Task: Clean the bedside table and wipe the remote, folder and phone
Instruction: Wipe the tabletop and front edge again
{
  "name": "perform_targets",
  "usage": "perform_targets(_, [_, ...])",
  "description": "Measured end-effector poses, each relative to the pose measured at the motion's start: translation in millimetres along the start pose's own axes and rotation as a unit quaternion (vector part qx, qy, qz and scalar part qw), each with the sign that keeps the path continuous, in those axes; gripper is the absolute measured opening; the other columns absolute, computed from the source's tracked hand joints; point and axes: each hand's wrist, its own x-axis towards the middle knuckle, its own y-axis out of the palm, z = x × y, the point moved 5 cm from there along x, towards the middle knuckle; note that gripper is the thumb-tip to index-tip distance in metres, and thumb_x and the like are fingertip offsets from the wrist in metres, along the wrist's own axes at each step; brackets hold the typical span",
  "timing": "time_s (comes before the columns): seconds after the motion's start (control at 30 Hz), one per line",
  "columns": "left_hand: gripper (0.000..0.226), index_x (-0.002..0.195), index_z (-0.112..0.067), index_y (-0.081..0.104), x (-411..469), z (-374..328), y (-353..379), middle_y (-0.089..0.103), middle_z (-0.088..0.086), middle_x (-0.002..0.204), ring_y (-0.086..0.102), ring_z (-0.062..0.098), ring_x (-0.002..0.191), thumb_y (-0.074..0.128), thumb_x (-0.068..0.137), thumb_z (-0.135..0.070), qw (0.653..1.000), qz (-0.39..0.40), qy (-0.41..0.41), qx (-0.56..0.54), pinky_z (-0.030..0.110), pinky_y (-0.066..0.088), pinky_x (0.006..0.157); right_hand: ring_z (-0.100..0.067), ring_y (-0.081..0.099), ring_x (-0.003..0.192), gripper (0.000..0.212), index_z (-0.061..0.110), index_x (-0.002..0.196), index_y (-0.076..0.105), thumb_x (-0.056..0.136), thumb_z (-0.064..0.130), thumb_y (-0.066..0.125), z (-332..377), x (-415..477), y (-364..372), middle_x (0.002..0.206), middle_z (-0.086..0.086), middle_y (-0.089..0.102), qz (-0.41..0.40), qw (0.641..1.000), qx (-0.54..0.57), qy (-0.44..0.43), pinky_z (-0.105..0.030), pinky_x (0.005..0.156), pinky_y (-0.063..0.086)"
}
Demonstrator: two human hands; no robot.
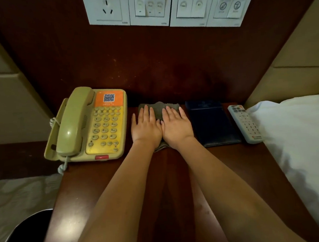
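In the head view, the only view here, a grey cloth (158,108) lies at the back of the bedside table (103,191), close to the dark wooden wall panel. The left hand (146,127) and the right hand (176,125) lie side by side on this cloth. Both are flat with straight fingers, press it down and grip nothing.

Just to the left of the cloth stands the phone (91,125), with its handset on the cradle. Just to the right of the cloth lies the dark folder (211,124), and right of the folder, further from the cloth, lies the remote (245,124), near the white pillow (297,130). High above the cloth, on the wall, is a row of white switches (165,7).

I judge the task to be at an early stage. The step in hand seems to be wiping the strip of table between phone and folder. The three things lie in their places and no hand touches them, so their wiping is probably not yet done. The folder shows pale marks near its front edge, perhaps dust. Whether the front part of the table is already wiped, I cannot tell.
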Motion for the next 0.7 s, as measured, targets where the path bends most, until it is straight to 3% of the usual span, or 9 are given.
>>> perform_targets(0.43, [0.057, 0.151, -0.014, -0.011, -164.6, 18.5, 14.1, -0.016, 0.002, 0.159, -0.013, 0.015, 0.146, 0.006, 0.102, -0.038, 0.999, 0.026, 0.013, 0.02, 0.04, -0.004, 0.119, -0.024, -0.003, 0.148, 0.057, 0.004, 0.151, -0.002, 0.104, 0.034, 0.007, 59.1, -155.9, 6.8, 0.16, -0.015, -0.003, 0.041, 0.999, 0.032, 0.013, -0.038, 0.12, -0.005])
perform_targets(0.7, [0.055, 0.15, -0.017, -0.013, -227.5, 87.1, 10.8, -0.017, -0.001, 0.158, -0.015, 0.013, 0.146, 0.005, 0.102, -0.036, 0.999, 0.033, -0.004, 0.017, 0.041, -0.006, 0.119, -0.031, -0.002, 0.148, 0.055, 0.023, 0.152, -0.01, 0.102, 0.039, 0.006, 136.3, -188.2, -6.6, 0.158, -0.022, -0.003, 0.054, 0.997, 0.024, -0.055, -0.043, 0.119, -0.006])
